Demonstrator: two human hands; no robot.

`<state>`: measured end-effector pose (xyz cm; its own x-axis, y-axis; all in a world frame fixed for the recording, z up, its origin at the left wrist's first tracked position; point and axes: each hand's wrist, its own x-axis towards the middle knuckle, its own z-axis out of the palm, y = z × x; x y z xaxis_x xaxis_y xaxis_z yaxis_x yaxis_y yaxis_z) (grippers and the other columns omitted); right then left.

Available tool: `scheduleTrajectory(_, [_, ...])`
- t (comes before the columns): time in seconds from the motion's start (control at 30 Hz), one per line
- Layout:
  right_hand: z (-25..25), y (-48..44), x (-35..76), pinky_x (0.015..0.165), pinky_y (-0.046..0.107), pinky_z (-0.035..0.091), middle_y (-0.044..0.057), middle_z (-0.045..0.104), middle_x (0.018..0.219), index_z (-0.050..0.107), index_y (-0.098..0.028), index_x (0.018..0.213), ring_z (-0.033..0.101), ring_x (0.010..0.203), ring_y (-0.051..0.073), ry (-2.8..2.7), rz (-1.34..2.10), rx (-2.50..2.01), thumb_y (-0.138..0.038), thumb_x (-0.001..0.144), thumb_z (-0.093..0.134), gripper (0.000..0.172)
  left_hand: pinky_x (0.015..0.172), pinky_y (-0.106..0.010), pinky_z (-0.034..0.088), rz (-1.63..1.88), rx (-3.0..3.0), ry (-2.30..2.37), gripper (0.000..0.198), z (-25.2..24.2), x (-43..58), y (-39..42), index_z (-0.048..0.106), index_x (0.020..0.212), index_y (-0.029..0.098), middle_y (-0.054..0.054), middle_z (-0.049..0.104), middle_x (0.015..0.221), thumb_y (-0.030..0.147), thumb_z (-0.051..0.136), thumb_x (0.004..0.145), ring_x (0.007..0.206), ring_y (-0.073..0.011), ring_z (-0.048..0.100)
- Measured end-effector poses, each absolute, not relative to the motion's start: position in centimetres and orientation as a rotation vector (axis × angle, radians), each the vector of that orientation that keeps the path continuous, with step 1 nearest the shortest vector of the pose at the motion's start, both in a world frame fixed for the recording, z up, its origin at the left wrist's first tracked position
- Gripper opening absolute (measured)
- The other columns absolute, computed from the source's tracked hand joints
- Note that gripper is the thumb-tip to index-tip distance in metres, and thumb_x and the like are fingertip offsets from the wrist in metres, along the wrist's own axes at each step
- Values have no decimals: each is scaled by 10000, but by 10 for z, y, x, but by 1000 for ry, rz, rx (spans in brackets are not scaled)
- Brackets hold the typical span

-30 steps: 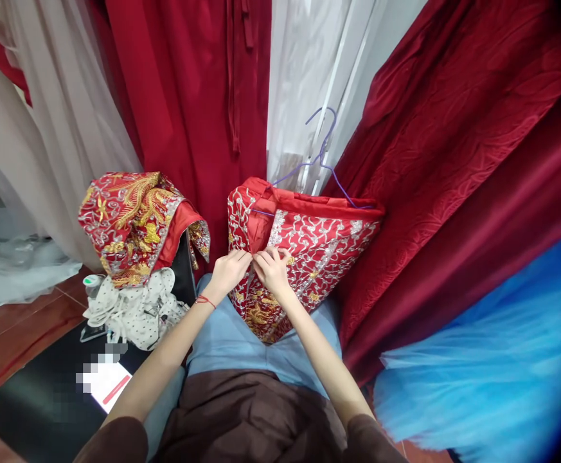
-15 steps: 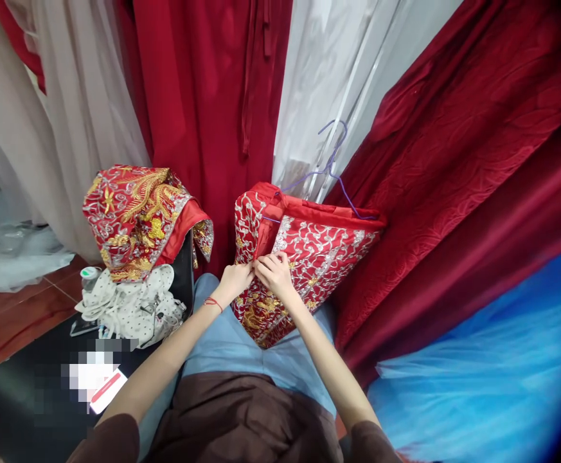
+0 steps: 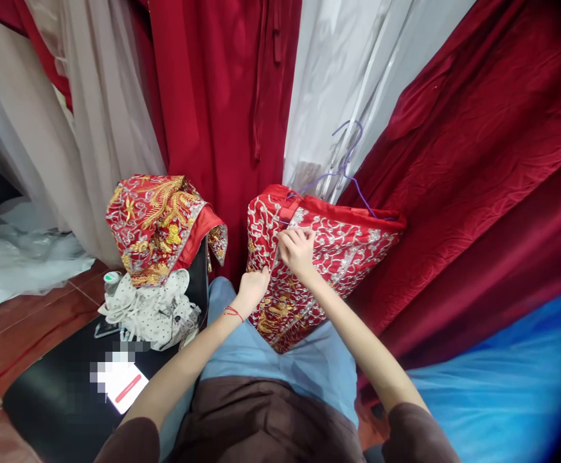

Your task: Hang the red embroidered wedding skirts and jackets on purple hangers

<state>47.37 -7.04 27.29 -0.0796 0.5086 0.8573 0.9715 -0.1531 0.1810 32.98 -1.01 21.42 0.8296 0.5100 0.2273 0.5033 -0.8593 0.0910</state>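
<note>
A red garment (image 3: 340, 247) with silver and gold embroidery hangs from a purple wire hanger (image 3: 350, 164) and rests against my knees. It has a red cloth waistband and a lengthwise slit or seam on its left part. My left hand (image 3: 255, 289), with a red string on the wrist, is closed on the garment low on this seam. Higher up, just below the waistband, my right hand (image 3: 297, 251) lies against the seam with its fingers bent together. Whatever is between those fingertips is too small to make out.
To the left, another red and gold embroidered garment (image 3: 159, 218) drapes over a black chair back. A white dotted cloth bag (image 3: 159, 308), a lit phone (image 3: 128, 386) and a bottle (image 3: 112, 281) are there too. Red curtain-like gowns (image 3: 222, 96) and blue tulle (image 3: 497, 386) surround me.
My right hand has moved up along the seam, away from my left hand, which stays low. The red inner cloth that showed along the slit is now mostly covered. The view has shifted slightly.
</note>
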Motion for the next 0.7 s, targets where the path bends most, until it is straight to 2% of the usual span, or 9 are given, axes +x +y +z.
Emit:
scheduleTrajectory(0.17, [291, -66, 480, 949, 442, 235, 39, 743, 984, 658, -217, 941, 567, 1004, 223, -1585, -1166, -1722, -186, 971, 477, 187, 673, -277, 491, 387, 2994, 811, 388, 214, 331, -12, 607, 1208, 94, -165, 742, 947, 221, 285, 1032, 880, -249, 739])
scheduleTrajectory(0.3, [303, -63, 477, 930, 434, 251, 46, 730, 926, 643, -217, 919, 544, 975, 240, -1476, -1080, -1800, -208, 964, 474, 175, 640, -279, 451, 428, 2996, 820, 388, 212, 328, -8, 640, 1152, 123, -144, 746, 912, 276, 304, 1032, 849, -249, 736])
scheduleTrajectory(0.43, [313, -70, 471, 936, 416, 278, 67, 701, 916, 620, -188, 903, 532, 909, 223, -1648, -1148, -1788, -198, 979, 423, 211, 646, -285, 421, 737, 2922, 789, 403, 224, 327, 4, 679, 946, 165, -100, 742, 892, 474, 423, 989, 850, -230, 718])
scheduleTrajectory(0.53, [316, -77, 470, 930, 391, 296, 63, 681, 866, 606, -167, 884, 523, 857, 200, -1804, -1214, -1705, -179, 989, 396, 234, 662, -289, 417, 1031, 2813, 827, 449, 248, 339, 13, 655, 928, 164, -90, 732, 878, 593, 526, 904, 832, -220, 699])
scheduleTrajectory(0.7, [325, -85, 479, 901, 383, 307, 76, 687, 899, 613, -163, 881, 507, 882, 209, -1944, -1269, -1668, -210, 1010, 382, 268, 656, -309, 421, 978, 2887, 729, 356, 287, 371, 24, 684, 943, 134, -138, 740, 924, 429, 487, 962, 843, -251, 708])
